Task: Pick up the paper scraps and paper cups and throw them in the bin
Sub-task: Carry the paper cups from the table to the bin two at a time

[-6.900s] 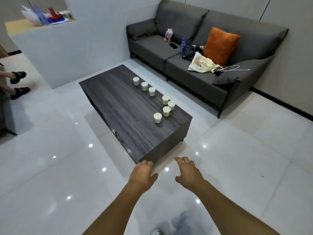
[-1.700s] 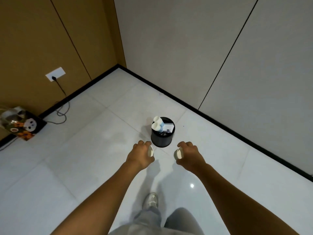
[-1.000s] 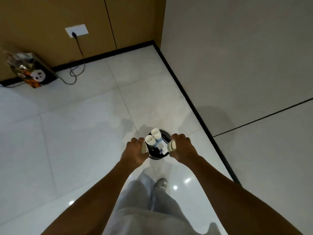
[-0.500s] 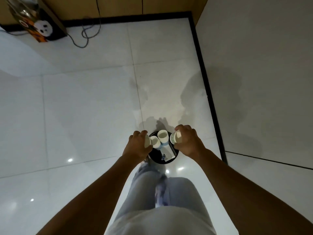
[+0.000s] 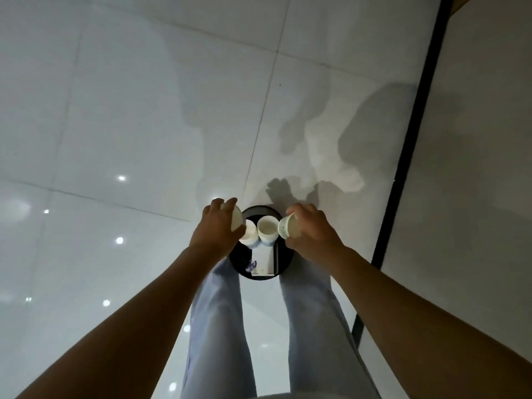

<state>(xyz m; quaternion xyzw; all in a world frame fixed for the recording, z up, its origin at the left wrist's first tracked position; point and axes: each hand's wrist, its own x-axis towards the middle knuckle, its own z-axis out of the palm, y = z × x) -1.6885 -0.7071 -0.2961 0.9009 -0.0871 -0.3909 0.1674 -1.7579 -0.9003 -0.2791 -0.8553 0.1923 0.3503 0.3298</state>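
Cups are at the drop step: the left hand [image 5: 214, 227] grips a paper cup [image 5: 236, 221] at the bin's nine o'clock, and the right hand [image 5: 309, 230] grips another cup [image 5: 285, 226] at three o'clock. Both hover over the black bin [image 5: 285, 267], which seems nearly full with two cups [image 5: 267, 227] upright inside. Next, the fingers must release over the free gap

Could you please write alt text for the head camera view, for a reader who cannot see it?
Seen from above, a person's left hand and right hand each hold a paper cup over a black bin already holding two cups on a glossy white floor.
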